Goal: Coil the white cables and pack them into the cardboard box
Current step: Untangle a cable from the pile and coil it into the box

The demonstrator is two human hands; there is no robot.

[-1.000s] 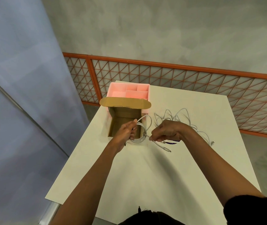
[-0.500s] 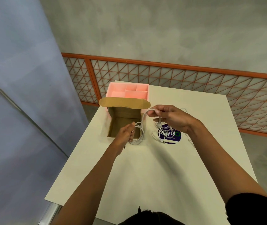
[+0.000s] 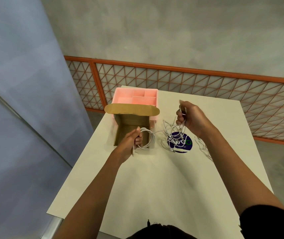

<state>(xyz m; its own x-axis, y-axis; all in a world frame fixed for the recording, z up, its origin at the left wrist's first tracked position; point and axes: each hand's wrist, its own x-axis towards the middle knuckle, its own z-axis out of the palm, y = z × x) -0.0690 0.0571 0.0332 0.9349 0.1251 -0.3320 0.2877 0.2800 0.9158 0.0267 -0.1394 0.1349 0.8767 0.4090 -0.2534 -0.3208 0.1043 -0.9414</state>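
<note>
A pink plastic compartment tray (image 3: 120, 97) stands just behind the open brown cardboard box (image 3: 132, 120) at the white bench's (image 3: 155, 187) far left; an orange mesh fence (image 3: 206, 83) runs beyond. The left hand (image 3: 132, 140) grips a coil of white cable (image 3: 146, 130) over the box's near right corner, as before. The right hand (image 3: 191, 120), clenched on cable strands, has drawn rightward, above the loose white tangle (image 3: 170, 128) and the round purple sticker (image 3: 180, 143).

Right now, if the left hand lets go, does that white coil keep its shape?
Probably not. The coil looks floppy: its loops sag unevenly from the left hand. No tie shows, so it may spring open. Likely light: one hand carries it.
</note>
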